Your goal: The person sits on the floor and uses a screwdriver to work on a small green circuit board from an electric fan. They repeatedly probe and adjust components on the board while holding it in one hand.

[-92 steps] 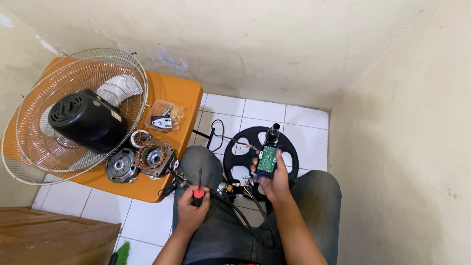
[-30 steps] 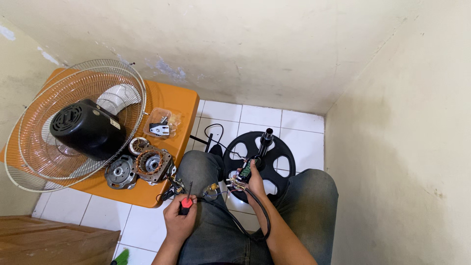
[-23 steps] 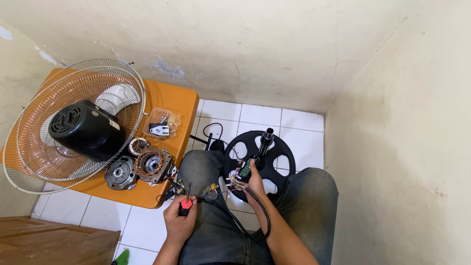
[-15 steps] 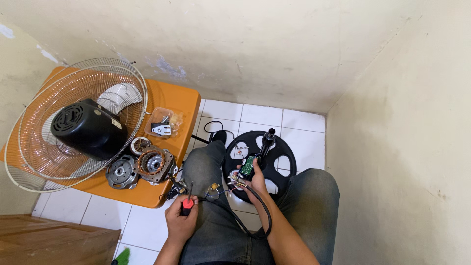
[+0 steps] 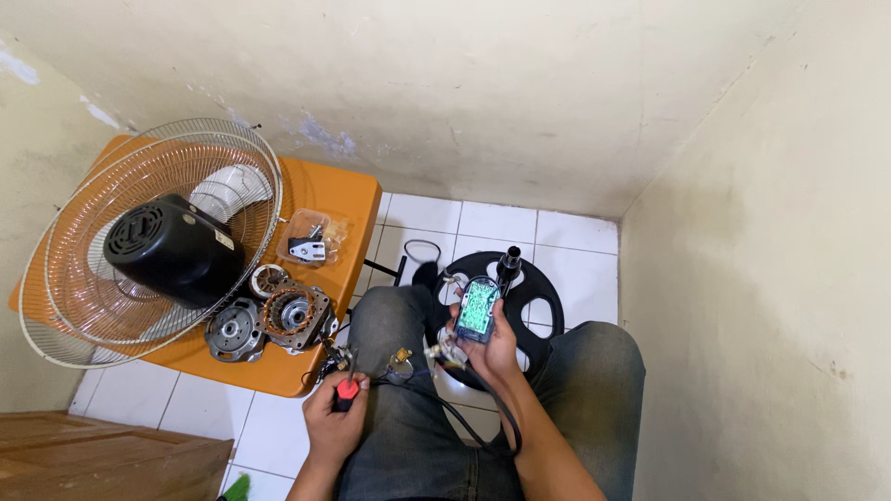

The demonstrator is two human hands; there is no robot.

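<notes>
Right hand (image 5: 490, 345) grips a green circuit board (image 5: 478, 309) upright, just in front of the black fan base (image 5: 506, 297). Left hand (image 5: 336, 425) closes around a red-tipped tool (image 5: 346, 391), left of that base, near the orange table (image 5: 343, 199).

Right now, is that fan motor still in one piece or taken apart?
Taken apart. The stator and end cover lie loose on the orange table, beside the black housing.

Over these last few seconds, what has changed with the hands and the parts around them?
The right hand dipped the green circuit board toward the lap, then lifted it face-up again. The left hand kept gripping the red-handled tool. The fan guard, motor parts and black round base stayed put.
</notes>
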